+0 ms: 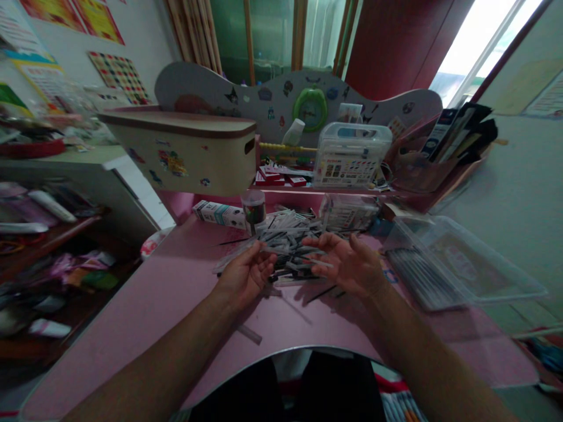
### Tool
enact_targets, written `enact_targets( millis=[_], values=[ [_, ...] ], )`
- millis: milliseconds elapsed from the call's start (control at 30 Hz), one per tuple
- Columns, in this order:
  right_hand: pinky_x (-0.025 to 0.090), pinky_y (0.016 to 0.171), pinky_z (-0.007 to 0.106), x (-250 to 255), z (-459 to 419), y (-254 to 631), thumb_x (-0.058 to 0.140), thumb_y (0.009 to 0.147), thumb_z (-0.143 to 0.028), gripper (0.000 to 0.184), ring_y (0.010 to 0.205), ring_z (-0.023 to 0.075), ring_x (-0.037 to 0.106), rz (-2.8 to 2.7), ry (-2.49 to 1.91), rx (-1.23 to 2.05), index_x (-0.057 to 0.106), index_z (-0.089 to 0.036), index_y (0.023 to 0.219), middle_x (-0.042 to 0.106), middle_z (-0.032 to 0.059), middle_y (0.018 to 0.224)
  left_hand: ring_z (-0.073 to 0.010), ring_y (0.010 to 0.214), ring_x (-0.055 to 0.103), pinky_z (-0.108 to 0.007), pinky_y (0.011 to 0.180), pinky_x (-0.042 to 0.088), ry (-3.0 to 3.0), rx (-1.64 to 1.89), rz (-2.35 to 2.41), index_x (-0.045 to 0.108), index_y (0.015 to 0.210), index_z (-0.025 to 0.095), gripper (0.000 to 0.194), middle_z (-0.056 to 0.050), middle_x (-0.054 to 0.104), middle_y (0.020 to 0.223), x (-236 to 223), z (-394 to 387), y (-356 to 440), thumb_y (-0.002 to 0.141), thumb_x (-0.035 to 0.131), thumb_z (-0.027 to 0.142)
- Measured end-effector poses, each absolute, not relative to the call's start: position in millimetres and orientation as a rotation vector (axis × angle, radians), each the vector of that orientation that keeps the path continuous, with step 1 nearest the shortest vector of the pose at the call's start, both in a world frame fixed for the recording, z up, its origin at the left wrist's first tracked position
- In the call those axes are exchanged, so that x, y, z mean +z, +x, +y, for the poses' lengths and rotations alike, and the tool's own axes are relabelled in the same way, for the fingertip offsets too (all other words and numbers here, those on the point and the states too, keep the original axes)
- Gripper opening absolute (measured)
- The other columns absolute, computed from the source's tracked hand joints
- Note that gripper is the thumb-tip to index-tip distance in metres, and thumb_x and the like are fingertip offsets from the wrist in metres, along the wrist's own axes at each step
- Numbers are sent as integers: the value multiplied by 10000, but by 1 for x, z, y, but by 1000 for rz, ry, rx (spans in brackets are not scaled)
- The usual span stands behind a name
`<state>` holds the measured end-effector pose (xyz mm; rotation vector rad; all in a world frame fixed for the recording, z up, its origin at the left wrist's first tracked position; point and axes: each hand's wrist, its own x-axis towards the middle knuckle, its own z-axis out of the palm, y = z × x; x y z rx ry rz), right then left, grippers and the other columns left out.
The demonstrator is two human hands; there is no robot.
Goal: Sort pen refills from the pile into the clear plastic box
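My left hand (pixel 247 271) is over the near left side of a heap of thin pen-like sticks and clear tubes (pixel 288 231). Its thumb and forefinger pinch the end of a thin clear tube (pixel 273 251), and the other fingers curl in. Across the heap's right side, my right hand (pixel 347 264) is turned palm inward with its thumb raised. A slim whitish stick (pixel 323 263) lies across its loosely bent fingers. Loose pieces lie on the pink desk below the hands, including a greyish strip (pixel 250 334) and a dark stick (pixel 321 294).
On the right, an open clear plastic case (pixel 479 264) holds a row of slender sticks (pixel 422 278). Behind the heap are a clear cup (pixel 254 208), a long printed box (pixel 220 214) and a clear box (pixel 349 212). A beige bin (pixel 193 158) and a handled case (pixel 352 155) occupy the shelf.
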<state>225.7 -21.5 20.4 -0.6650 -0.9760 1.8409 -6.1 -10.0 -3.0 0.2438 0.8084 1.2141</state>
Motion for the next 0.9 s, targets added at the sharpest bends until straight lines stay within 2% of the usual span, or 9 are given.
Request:
enact_targets(
  millis=[33, 100, 167, 233, 300, 367, 600, 900],
  values=[
    [544, 793, 360, 20, -20, 226, 665, 750, -676, 503, 989, 235, 667, -982, -670, 1804, 618, -225, 968, 637, 88, 1249, -112, 501, 692, -147, 460, 561, 179, 1221, 792, 590, 836, 123, 246, -40, 690, 613, -1, -7, -8, 1023, 432, 147],
    [521, 732, 325, 15, -16, 228, 612, 802, -632, 443, 876, 198, 653, -1093, -785, 1665, 624, -219, 961, 660, 75, 1126, -98, 470, 672, -136, 444, 551, 104, 1225, 774, 583, 821, 124, 296, -28, 673, 588, 2, -4, -10, 1043, 395, 177],
    [482, 694, 293, 6, -11, 228, 627, 816, -467, 277, 763, 164, 599, -1358, -1022, 1403, 628, -204, 903, 651, 41, 929, -92, 455, 660, -133, 435, 547, 82, 1218, 764, 581, 819, 126, 320, -23, 664, 580, 4, -4, -11, 1052, 376, 200],
    [454, 722, 291, -2, -7, 227, 615, 800, -282, 96, 758, 164, 563, -1717, -1282, 1002, 630, -188, 807, 610, 26, 816, -88, 448, 652, -131, 429, 542, 84, 1211, 756, 581, 828, 127, 324, -22, 663, 582, 6, -5, -10, 1055, 364, 207],
    [440, 763, 304, -7, -7, 225, 583, 797, -181, 75, 811, 183, 567, -2038, -1467, 618, 649, -178, 760, 610, 45, 827, -85, 443, 647, -129, 425, 538, 93, 1208, 748, 580, 843, 127, 311, -20, 665, 587, 7, -7, -9, 1054, 363, 200],
    [440, 762, 309, -9, -9, 221, 567, 834, -173, 130, 832, 197, 586, -2249, -1599, 408, 689, -171, 789, 635, 70, 879, -86, 442, 646, -128, 419, 532, 107, 1214, 757, 574, 846, 131, 296, -19, 669, 587, 7, -8, -7, 1051, 368, 187],
    [469, 706, 309, -5, -17, 212, 580, 885, -245, 178, 828, 224, 653, -2416, -1857, 217, 743, -175, 873, 692, 105, 960, -110, 460, 665, -145, 406, 529, 167, 1232, 806, 574, 840, 140, 268, -25, 672, 584, 5, -9, -5, 1036, 393, 157],
    [491, 764, 331, -8, -22, 207, 558, 912, -200, 195, 945, 268, 662, -2519, -1782, 101, 748, -164, 930, 703, 132, 991, -119, 468, 671, -158, 406, 537, 208, 1242, 826, 579, 843, 140, 239, -24, 665, 576, 0, -9, -5, 1022, 421, 144]
  ],
)
